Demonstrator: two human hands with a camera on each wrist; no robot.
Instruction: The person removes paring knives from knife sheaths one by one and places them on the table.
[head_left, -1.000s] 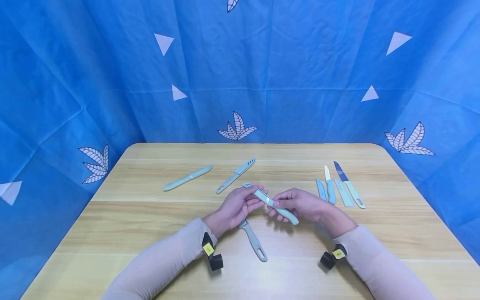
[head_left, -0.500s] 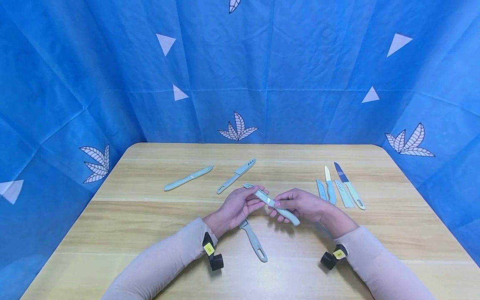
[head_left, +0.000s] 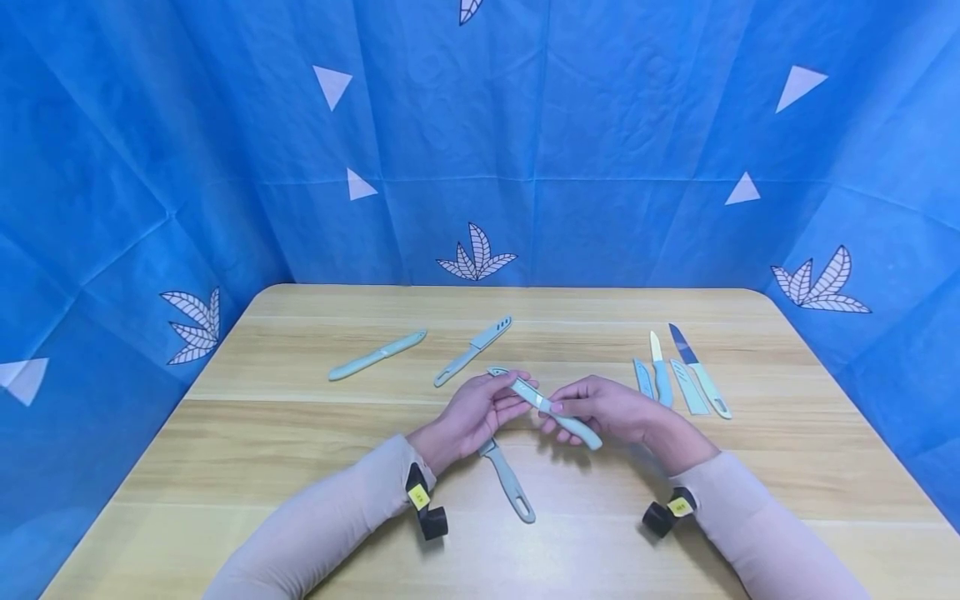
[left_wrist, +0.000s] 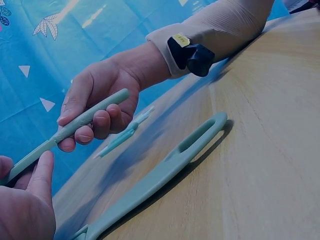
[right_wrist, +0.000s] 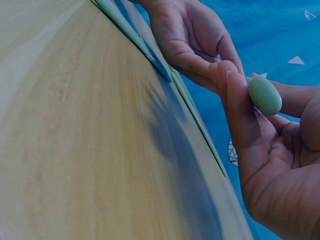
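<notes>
Hardly anything moved since earlier frame. Knife (head_left: 542, 403) in air above middle of counter (head_left: 262, 517), cover (head_left: 528, 394) on. Left hand (head_left: 474, 412) pinches cover, partly curled; right hand (head_left: 603, 408) holds handle (head_left: 580, 431), curled. If sliding cover, best go straight, slow, no twisting.

Knife (head_left: 576, 428) in its sheath (head_left: 528, 393), as I view it from my remote station: both pale green, the rounded handle (left_wrist: 111, 101) meeting the sheath's mouth. I see it raised over the middle of the worktop (head_left: 180, 467), aslant, tip toward the far left corner, handle end toward the near right; left hand (head_left: 472, 414) pinches sheath, right hand (head_left: 603, 408) grips handle.
</notes>
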